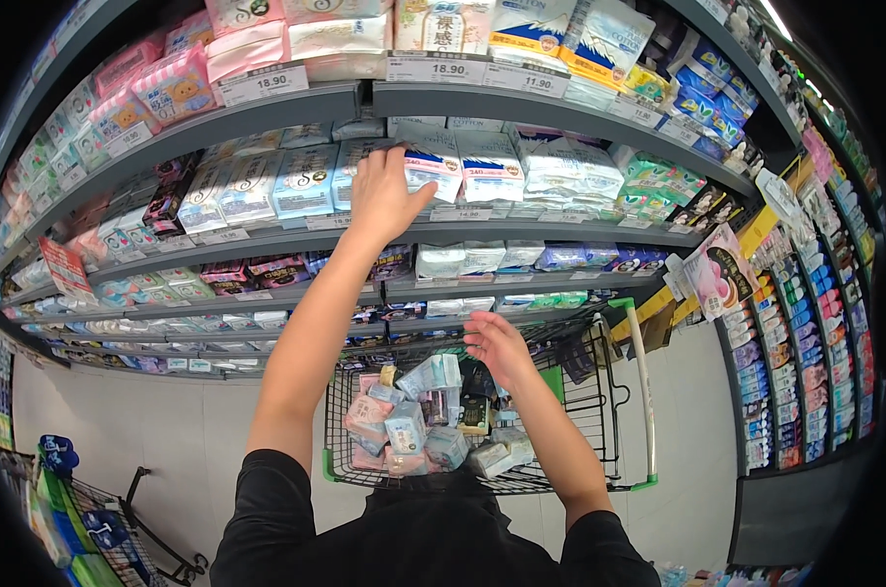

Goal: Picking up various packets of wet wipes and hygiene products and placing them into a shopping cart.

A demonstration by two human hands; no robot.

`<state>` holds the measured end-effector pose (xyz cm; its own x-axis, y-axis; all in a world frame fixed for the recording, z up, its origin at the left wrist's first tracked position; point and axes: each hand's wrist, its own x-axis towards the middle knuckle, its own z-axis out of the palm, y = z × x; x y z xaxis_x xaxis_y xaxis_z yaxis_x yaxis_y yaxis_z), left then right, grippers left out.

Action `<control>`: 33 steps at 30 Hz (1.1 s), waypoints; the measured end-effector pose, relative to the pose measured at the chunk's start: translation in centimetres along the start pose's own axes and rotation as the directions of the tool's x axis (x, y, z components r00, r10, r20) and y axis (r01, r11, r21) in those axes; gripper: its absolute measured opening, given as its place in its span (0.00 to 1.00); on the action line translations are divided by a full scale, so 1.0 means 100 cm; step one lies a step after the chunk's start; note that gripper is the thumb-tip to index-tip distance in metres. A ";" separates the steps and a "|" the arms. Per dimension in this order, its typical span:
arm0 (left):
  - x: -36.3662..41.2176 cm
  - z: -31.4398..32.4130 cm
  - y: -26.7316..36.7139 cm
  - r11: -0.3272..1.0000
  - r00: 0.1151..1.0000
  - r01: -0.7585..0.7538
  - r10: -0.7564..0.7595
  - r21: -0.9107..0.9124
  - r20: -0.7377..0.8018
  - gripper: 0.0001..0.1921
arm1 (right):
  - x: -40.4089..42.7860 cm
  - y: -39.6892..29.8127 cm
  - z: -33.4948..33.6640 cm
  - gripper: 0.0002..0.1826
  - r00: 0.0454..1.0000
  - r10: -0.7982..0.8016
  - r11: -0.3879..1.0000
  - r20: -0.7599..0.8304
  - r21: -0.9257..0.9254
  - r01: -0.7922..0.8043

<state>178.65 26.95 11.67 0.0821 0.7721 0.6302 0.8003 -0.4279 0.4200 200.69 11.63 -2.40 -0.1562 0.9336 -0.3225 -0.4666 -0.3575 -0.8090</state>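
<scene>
My left hand (384,192) reaches up to a shelf of sanitary pad packs. Its fingers lie over the top of the row, against a white pack with a pink band and blue peaks (434,165), thumb stretched to the right. Whether it grips the pack cannot be made out. A similar white pack (491,165) stands just right of that one, and light blue packs (305,180) are lined up to the left. Lower down, my right hand (498,346) hovers over a wire shopping cart (340,480), fingers apart and holding nothing. Pink, blue and white packs (406,425) lie heaped inside the cart.
Price tags line the shelf edge (457,214). Above it, another shelf (487,99) juts out with more packs. The cart's handle (642,396) is at the right. A second cart (112,528) stands lower left, and bottle shelves (802,352) rise at the right.
</scene>
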 end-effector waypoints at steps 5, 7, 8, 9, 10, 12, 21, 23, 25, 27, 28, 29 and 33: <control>-0.005 0.003 -0.004 0.954 0.979 -0.163 0.187 0.251 -0.076 0.28 | -0.011 0.018 -0.025 0.13 0.997 0.038 0.999 -0.066 0.025 -0.036; -0.001 0.001 -0.005 0.941 0.977 -0.178 0.204 0.287 -0.063 0.26 | -0.012 0.028 -0.032 0.13 0.995 0.050 0.998 -0.083 0.028 -0.048; 0.000 0.001 -0.005 0.928 0.974 -0.189 0.218 0.322 -0.056 0.25 | -0.012 0.036 -0.036 0.13 0.994 0.073 0.997 -0.081 0.042 -0.070; 0.002 0.000 -0.005 0.926 0.975 -0.190 0.218 0.326 -0.051 0.25 | -0.012 0.044 -0.039 0.13 0.992 0.098 0.994 -0.077 0.055 -0.094; 0.003 -0.001 -0.005 0.920 0.977 -0.185 0.209 0.346 -0.034 0.24 | -0.013 0.052 -0.041 0.13 0.990 0.118 0.993 -0.079 0.035 -0.116; 0.004 -0.003 -0.007 0.911 0.980 -0.177 0.197 0.372 -0.014 0.24 | -0.013 0.072 -0.044 0.13 0.986 0.149 0.989 -0.069 -0.004 -0.150; -0.045 0.003 0.015 0.960 0.914 -0.280 0.257 -0.028 -0.315 0.18 | -0.049 0.208 -0.130 0.17 0.996 -0.019 0.344 0.082 -0.935 0.083; -0.094 0.018 0.024 0.936 0.936 -0.315 0.280 -0.157 -0.212 0.17 | -0.073 0.227 -0.151 0.18 0.994 0.048 0.275 0.095 -0.958 0.079; -0.169 0.047 0.024 0.927 0.964 -0.225 0.256 -0.300 0.068 0.16 | -0.094 0.239 -0.166 0.20 0.978 0.205 0.213 0.026 -0.977 -0.019; -0.275 0.083 -0.006 0.943 0.908 -0.142 0.245 -0.300 0.339 0.17 | -0.119 0.231 -0.166 0.21 0.969 0.246 0.142 0.033 -0.990 -0.003; -0.332 0.095 -0.023 0.949 0.757 0.036 0.178 -0.312 0.629 0.17 | -0.133 0.227 -0.167 0.22 0.960 0.279 0.070 0.027 -0.998 0.008; -0.367 0.085 -0.023 0.958 0.640 0.074 0.169 -0.278 0.749 0.17 | -0.152 0.233 -0.176 0.22 0.960 0.279 0.077 0.010 -0.997 -0.012; -0.515 0.074 -0.077 0.980 0.464 0.141 0.060 -0.140 0.884 0.19 | -0.205 0.213 -0.169 0.24 0.948 0.268 -0.061 -0.169 -0.985 -0.159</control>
<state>172.63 -6.06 -28.89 0.6110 0.7477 -0.2601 0.7126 -0.3764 0.5920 208.66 -15.47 -21.30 -0.1258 0.7856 -0.6059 0.9110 -0.1503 -0.3841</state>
